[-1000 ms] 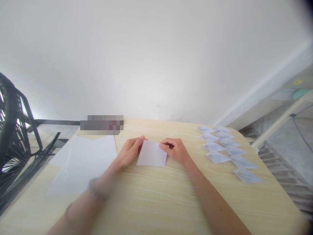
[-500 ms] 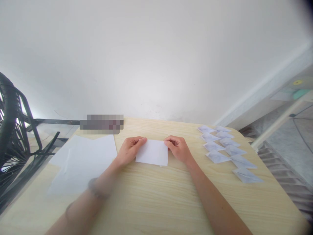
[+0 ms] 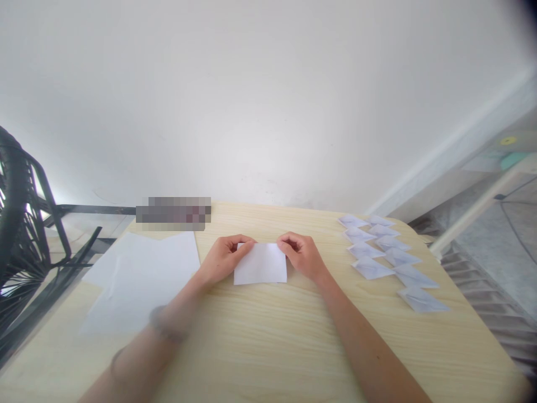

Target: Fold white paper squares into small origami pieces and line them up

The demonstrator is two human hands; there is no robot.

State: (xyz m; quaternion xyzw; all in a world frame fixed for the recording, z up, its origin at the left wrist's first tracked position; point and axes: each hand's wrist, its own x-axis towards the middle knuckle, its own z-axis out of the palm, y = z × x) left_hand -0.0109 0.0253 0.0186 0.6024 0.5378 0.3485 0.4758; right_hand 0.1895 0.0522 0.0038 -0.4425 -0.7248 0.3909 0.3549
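Note:
A small white sheet of paper (image 3: 260, 266) is held between my hands over the middle of the table. My left hand (image 3: 226, 256) pinches its upper left corner, thumb on the near face and fingers curled behind. At the upper right corner, my right hand (image 3: 301, 254) grips it the same way, with thumb and fingertips together. The sheet looks like a rectangle with its lower edge free. Part of each hand's fingers is hidden behind the paper.
Several folded white paper pieces (image 3: 371, 267) lie in two columns on the right of the wooden table (image 3: 268, 347). Larger white sheets (image 3: 146, 274) lie on the left. A blurred-out object (image 3: 174, 214) sits at the back left, and a black chair (image 3: 20, 212) stands beyond the left edge.
My hands have come slightly closer together along the paper's upper edge. The sheet now sits straighter, its lower edge more level.

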